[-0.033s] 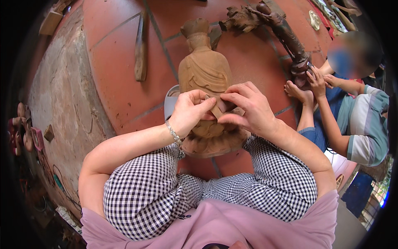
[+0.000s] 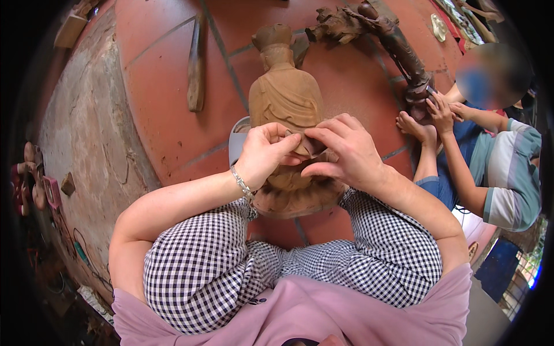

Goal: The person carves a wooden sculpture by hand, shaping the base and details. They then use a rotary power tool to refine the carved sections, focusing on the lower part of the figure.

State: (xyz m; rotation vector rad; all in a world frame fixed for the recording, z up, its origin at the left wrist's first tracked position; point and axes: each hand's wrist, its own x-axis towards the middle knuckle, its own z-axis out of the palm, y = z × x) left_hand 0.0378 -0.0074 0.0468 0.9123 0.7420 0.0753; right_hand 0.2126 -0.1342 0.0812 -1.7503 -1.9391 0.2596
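Note:
A carved wooden statue of a robed figure stands on the floor between my knees, its round base nearest me. Over its lower part, my left hand pinches a small brown piece of sandpaper, bent over, between thumb and fingers. My right hand is beside it with thumb and forefinger apart. The right forefinger's tip is at the sandpaper's edge; whether it touches I cannot tell. The right thumb is clear of it. My hands hide part of the statue's lap.
A grey, round-rimmed object is partly hidden behind my left hand. A wooden stick lies on the tiled floor. At the right, a person handles a dark carved wooden piece. A rough slab is at the left.
My right thumb has come away from the sandpaper, so the right thumb and forefinger are wider apart. The sandpaper looks more bent over in my left fingers.

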